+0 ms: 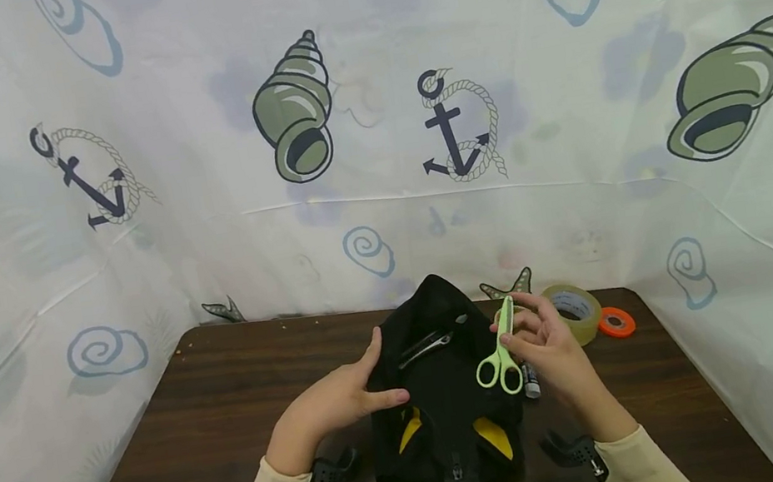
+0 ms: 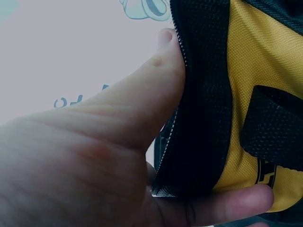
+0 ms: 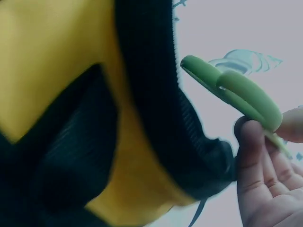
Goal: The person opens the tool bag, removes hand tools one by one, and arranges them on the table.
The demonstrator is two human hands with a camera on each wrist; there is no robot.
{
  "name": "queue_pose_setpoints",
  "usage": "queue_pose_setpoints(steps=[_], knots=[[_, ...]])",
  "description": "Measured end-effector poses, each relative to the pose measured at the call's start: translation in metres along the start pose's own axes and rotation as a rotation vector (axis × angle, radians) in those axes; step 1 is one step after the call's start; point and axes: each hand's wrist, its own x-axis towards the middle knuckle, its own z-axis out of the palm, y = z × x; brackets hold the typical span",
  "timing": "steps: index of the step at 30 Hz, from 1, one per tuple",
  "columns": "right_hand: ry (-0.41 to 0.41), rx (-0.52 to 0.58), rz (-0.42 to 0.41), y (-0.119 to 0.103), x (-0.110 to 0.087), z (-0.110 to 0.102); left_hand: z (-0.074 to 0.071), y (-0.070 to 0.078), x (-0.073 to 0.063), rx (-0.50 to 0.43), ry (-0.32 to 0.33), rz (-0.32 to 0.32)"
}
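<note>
A black and yellow fabric bag (image 1: 450, 399) stands on the table with its zippered top open toward the head camera. A slim silver-edged item (image 1: 425, 349) shows inside its dark opening. My left hand (image 1: 333, 409) grips the bag's left side, thumb and fingers spread along the zipper edge (image 2: 177, 109) and yellow panel (image 2: 255, 56). Light green scissors (image 1: 501, 353) are pinched by the blades in my right hand (image 1: 551, 346), handles hanging down. They are at the bag's right rim; the right wrist view shows their handles (image 3: 246, 94) beside the zipper edge (image 3: 175, 52).
Just right of the bag is a small white-ended tube (image 1: 531, 380). A wide roll of clear tape (image 1: 580, 311) and an orange roll (image 1: 616, 322) lie at the table's back right. A printed cloth (image 1: 390, 215) hangs behind the brown table (image 1: 224, 410).
</note>
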Motion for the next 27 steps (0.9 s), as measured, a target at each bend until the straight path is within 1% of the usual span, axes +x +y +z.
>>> queue_pose_setpoints(steps=[7, 9, 11, 15, 19, 21, 24, 27], knots=[[0.104, 0.041, -0.021, 0.017, -0.025, -0.017, 0.0, 0.0, 0.0, 0.017, 0.002, 0.01], [0.124, 0.042, -0.013, 0.02, -0.032, -0.025, 0.0, -0.001, 0.0, 0.022, 0.005, 0.007], [0.144, 0.021, 0.006, 0.023, -0.038, -0.034, 0.0, -0.001, 0.0, 0.025, 0.007, 0.005], [0.198, -0.077, 0.082, 0.03, -0.052, -0.054, 0.001, 0.0, 0.001, 0.023, 0.003, 0.009], [0.246, -0.186, 0.196, 0.039, -0.064, -0.071, 0.002, 0.0, 0.003, 0.013, -0.004, 0.001], [0.263, -0.214, 0.247, 0.046, -0.068, -0.078, 0.002, 0.0, 0.003, 0.014, -0.008, -0.004], [0.283, -0.233, 0.288, 0.061, -0.071, -0.087, 0.003, 0.0, 0.004, 0.012, -0.009, -0.003], [0.286, -0.26, 0.337, 0.074, -0.07, -0.093, 0.003, 0.001, 0.003, -0.002, -0.008, 0.003]])
